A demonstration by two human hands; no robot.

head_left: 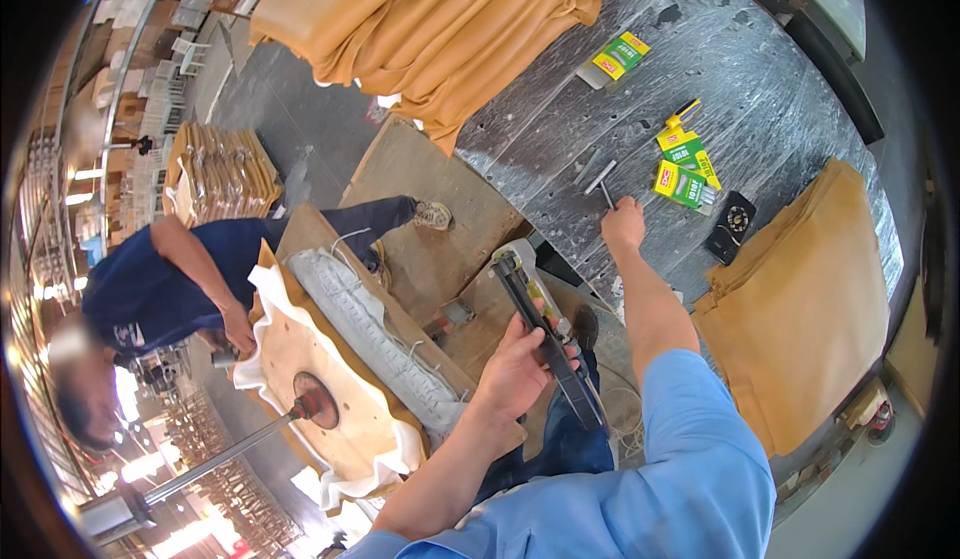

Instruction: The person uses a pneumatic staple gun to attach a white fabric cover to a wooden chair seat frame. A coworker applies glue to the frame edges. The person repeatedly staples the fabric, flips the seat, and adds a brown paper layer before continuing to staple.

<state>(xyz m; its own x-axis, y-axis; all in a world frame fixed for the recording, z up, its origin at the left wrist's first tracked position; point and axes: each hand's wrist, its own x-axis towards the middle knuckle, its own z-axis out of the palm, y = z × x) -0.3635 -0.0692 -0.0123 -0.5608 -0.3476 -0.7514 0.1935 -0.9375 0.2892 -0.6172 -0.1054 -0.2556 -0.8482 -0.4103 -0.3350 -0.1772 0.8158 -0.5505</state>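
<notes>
My left hand [515,364] is wrapped round a staple gun [553,344] with a long black magazine, held tilted in front of my body near the table's edge. My right arm reaches out over the dark worn table [560,129]. At its near edge my right hand [624,224] pinches the end of a thin grey metal strip [606,197]. Another short metal strip [600,177] lies across its far end, so the two form a T. Beyond the hand lie green and yellow small boxes [683,185], one with metal strips showing at its end.
A yellow-handled tool [684,114], another box [620,56] and a black device with a round face [733,227] lie on the table. Tan leather sheets [800,299] are stacked right; more leather [470,29] is heaped far. Left, a co-worker [180,269] touches an upholstered panel [350,429].
</notes>
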